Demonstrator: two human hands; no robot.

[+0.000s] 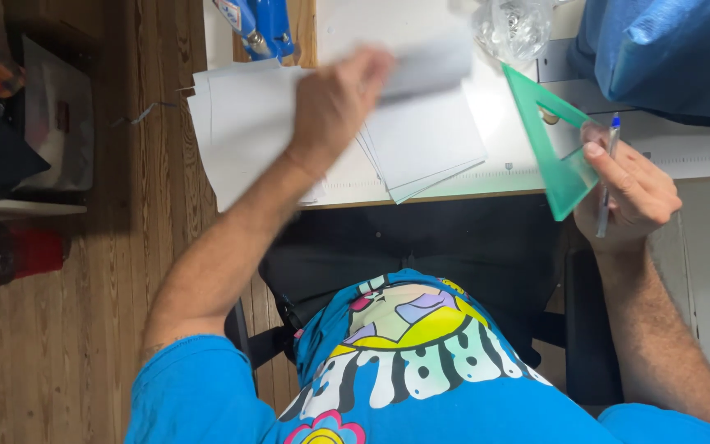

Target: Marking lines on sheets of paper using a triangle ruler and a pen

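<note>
My left hand [340, 103] is blurred with motion above the desk and grips a white sheet of paper [429, 67] that lifts off toward the right. Under it lies a small stack of white paper sheets [425, 148]. A larger pile of white sheets [240, 123] hangs over the desk's left edge. My right hand [630, 193] holds a green translucent set square [556, 144] by its edge and a blue-capped pen [608, 173] between the fingers, at the desk's front right.
A white cutting mat with ruler marks [684, 156] covers the desk. A blue stapler-like tool [260, 25] and a crumpled clear plastic bag [515, 29] sit at the back. Blue fabric [667, 57] lies at the right. The wooden floor [59, 345] is at the left.
</note>
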